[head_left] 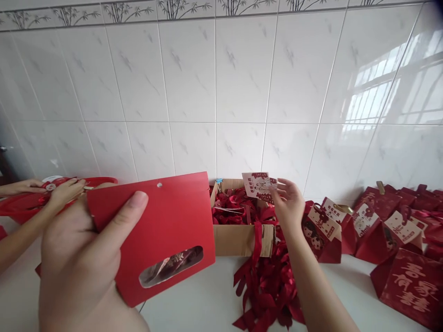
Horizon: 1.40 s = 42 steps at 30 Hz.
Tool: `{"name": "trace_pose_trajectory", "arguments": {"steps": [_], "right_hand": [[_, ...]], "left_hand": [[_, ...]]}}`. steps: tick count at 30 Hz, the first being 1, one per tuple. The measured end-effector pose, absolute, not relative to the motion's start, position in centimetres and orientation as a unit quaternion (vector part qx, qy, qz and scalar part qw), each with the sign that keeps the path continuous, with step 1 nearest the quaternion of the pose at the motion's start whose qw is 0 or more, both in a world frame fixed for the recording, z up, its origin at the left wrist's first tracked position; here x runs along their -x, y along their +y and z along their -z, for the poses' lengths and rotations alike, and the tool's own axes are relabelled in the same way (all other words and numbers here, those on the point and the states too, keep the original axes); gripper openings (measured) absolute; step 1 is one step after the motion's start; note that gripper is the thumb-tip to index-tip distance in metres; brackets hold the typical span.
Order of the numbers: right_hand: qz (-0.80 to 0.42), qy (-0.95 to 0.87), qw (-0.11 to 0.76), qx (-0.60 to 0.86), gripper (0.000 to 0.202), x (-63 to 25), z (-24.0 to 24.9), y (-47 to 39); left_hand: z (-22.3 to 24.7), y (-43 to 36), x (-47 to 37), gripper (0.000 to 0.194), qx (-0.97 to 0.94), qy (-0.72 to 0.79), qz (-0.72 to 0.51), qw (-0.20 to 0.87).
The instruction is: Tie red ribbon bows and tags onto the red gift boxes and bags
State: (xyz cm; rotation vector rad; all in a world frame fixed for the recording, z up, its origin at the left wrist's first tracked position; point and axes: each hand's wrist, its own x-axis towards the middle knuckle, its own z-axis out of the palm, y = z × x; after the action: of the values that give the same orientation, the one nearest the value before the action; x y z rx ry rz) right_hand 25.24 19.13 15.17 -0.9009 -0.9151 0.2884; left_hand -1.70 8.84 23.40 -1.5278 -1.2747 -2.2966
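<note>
In the left part of the head view, my left hand point(81, 258) grips a red paper gift box point(173, 207) with its thumb pressed across the front. The box has a small hole near its top edge and a long rounded window low down, with something dark red and shiny inside. My right hand point(290, 205) pinches a small white card point(256, 185) printed with red figures and characters. It holds the card above an open cardboard box point(242, 240) full of dark red ribbon pieces point(230, 207). The fingers partly cover the card's right edge.
More red ribbons point(270, 286) spill in front of the cardboard box onto the white table point(187, 304). Several red gift boxes with cards point(367, 230) stand at the right. At the left, another person's hands point(64, 193) work over a red basin point(20, 207). A tiled wall point(194, 83) rises behind.
</note>
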Motion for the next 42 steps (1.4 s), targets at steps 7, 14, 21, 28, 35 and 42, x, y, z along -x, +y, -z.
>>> {"name": "trace_pose_trajectory", "arguments": {"steps": [7,14,21,28,35,42], "right_hand": [[-0.191,-0.343,0.863,0.317,0.026,-26.0,-15.2,20.3],[-0.323,-0.354,0.852,0.209,0.044,-25.6,-17.6,16.4],[-0.462,-0.344,0.801,0.163,0.015,-23.7,-19.3,13.3],[-0.475,-0.338,0.798,0.154,0.018,-23.0,-19.8,12.5],[-0.509,-0.313,0.792,0.126,0.024,-22.9,-20.0,12.0],[-0.483,-0.325,0.799,0.15,0.056,-22.1,-19.6,11.3]], "left_hand": [[-23.8,8.3,-1.2,0.026,0.53,-0.418,0.738,-0.025],[-23.1,8.7,-4.4,0.028,0.625,-0.42,0.612,-0.242],[-22.4,9.1,-5.6,0.024,0.654,-0.388,0.553,-0.34],[-22.2,9.0,-5.7,0.025,0.645,-0.376,0.557,-0.363],[-22.3,8.9,-5.8,0.027,0.641,-0.372,0.56,-0.369],[-22.2,9.1,-5.6,0.027,0.637,-0.376,0.564,-0.366]]}}
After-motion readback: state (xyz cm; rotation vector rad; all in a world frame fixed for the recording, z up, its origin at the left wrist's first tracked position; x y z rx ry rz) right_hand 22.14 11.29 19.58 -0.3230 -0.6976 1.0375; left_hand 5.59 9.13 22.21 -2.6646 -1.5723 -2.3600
